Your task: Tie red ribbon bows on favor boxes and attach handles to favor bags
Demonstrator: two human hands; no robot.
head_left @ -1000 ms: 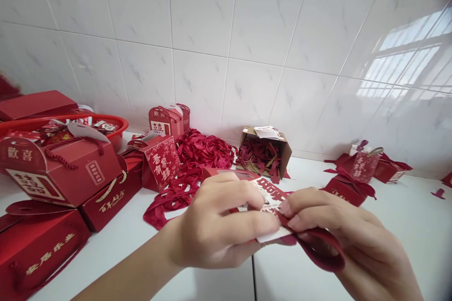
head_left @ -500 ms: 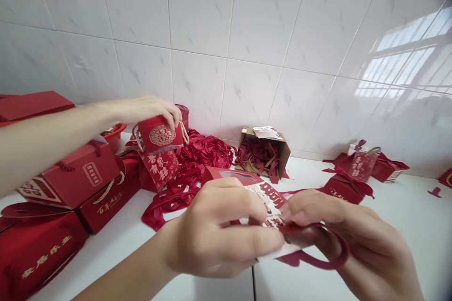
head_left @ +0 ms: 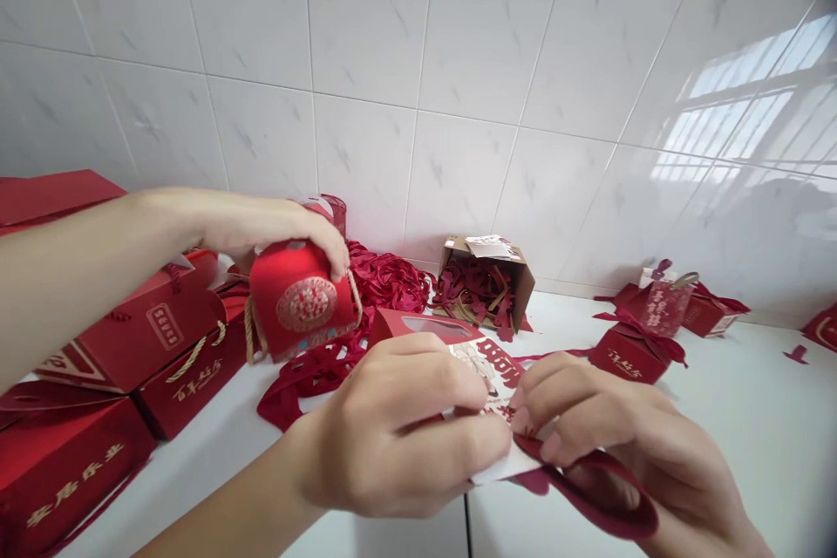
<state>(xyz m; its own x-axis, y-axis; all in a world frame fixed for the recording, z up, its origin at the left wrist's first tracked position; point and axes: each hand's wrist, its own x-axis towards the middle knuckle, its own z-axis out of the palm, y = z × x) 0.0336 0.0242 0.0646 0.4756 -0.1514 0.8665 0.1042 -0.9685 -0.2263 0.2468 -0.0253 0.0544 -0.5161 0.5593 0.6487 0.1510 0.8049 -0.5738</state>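
A small white and red printed box (head_left: 500, 370) is between my two hands at the lower centre. My left hand (head_left: 411, 427) is closed on its near side, fingers bent over the printed face. With fingertips pinched at the box's right edge, my right hand (head_left: 602, 427) grips a dark red ribbon (head_left: 618, 493), which loops out below the palm. Behind the box shows a red panel with an oval window (head_left: 418, 324). Another person's hand (head_left: 294, 227) reaches in from the left and holds a red box with rope handles (head_left: 304, 301).
Red gift boxes (head_left: 157, 327) are stacked at the left. A heap of red ribbon (head_left: 392, 279) lies near the tiled wall. Beside it stands a cardboard box (head_left: 523, 288) with ribbon pieces inside. More small red boxes (head_left: 634, 353) sit at the right.
The other person's hand has brought the rope-handled box nearer and lower. My right fingers have shifted on the ribbon, and its loop hangs lower. My left hand has barely moved.
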